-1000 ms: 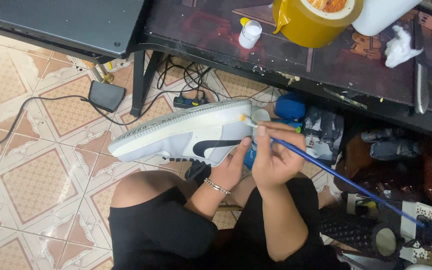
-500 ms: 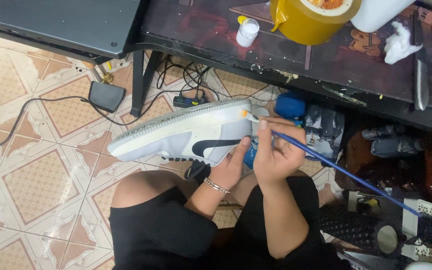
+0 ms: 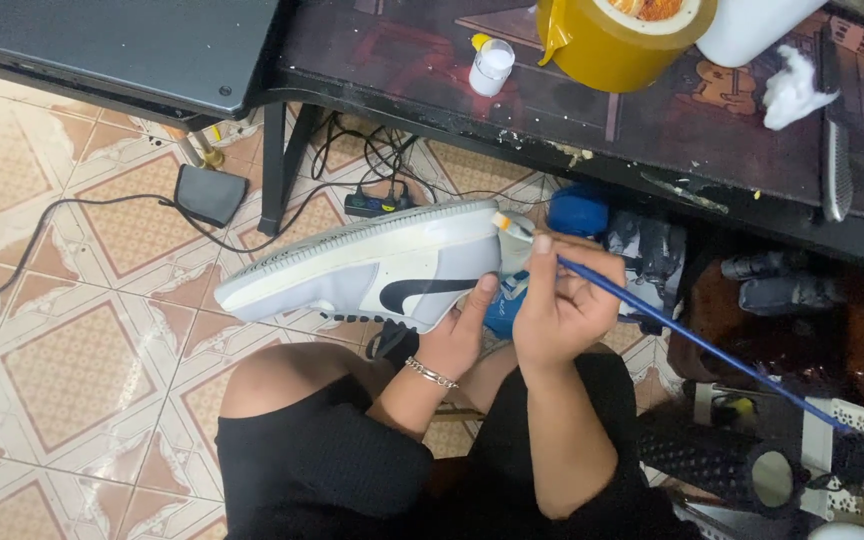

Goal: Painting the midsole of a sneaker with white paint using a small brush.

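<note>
A white and grey sneaker [image 3: 352, 265] with a black curved mark on its side lies sideways above my lap, sole turned away from me. My left hand [image 3: 457, 335] grips it from below near the heel, a bracelet on the wrist. My right hand [image 3: 562, 305] holds a thin paintbrush with a long blue handle [image 3: 692, 340]. Its bristle tip [image 3: 508, 225] touches the heel end of the sneaker. The handle slants down to the right.
A dark desk [image 3: 552, 100] runs across the top with a small white bottle [image 3: 492, 65], a yellow tape roll [image 3: 617, 35] and crumpled tissue [image 3: 792, 90]. Cables and a black adapter [image 3: 210, 193] lie on the tiled floor. Cluttered shoes and tools sit at right.
The brush tip has shifted slightly along the heel edge. Hands and sneaker stay almost where they were.
</note>
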